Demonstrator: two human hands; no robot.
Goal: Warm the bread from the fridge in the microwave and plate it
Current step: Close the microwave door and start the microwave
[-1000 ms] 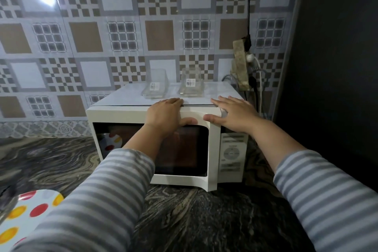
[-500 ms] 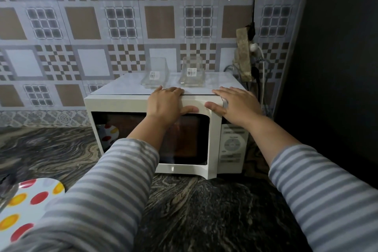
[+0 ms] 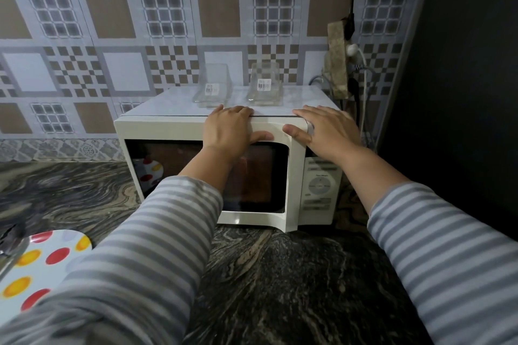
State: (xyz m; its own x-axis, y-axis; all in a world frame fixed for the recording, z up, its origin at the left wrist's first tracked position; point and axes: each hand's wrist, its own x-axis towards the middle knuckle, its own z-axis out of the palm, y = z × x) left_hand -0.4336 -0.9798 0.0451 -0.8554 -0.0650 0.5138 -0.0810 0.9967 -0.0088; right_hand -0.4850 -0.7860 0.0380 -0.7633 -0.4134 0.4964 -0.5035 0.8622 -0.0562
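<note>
Both hands, left (image 3: pixel 228 130) and right (image 3: pixel 326 131), press flat-fingered on the microwave (image 3: pixel 179 127) top edge

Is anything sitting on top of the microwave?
Yes: two clear plastic containers with barcode labels stand on the microwave top near the wall.

This is a home kitchen. A white microwave (image 3: pixel 224 131) stands on a dark countertop (image 3: pixel 280 274) of swirled, marble-like stone, pushed back against a wall of patterned tiles (image 3: pixel 112 22) in grey, brown and white squares and checks. Two clear glass containers (image 3: pixel 213 89) with barcode stickers sit on top of the microwave. At the lower left edge a white plate (image 3: pixel 36 263) with red and yellow dots lies on the counter. To the right of the microwave, plugs and cables (image 3: pixel 356 64) hang at a wall socket, beside a tall dark surface (image 3: pixel 462 92).
</note>
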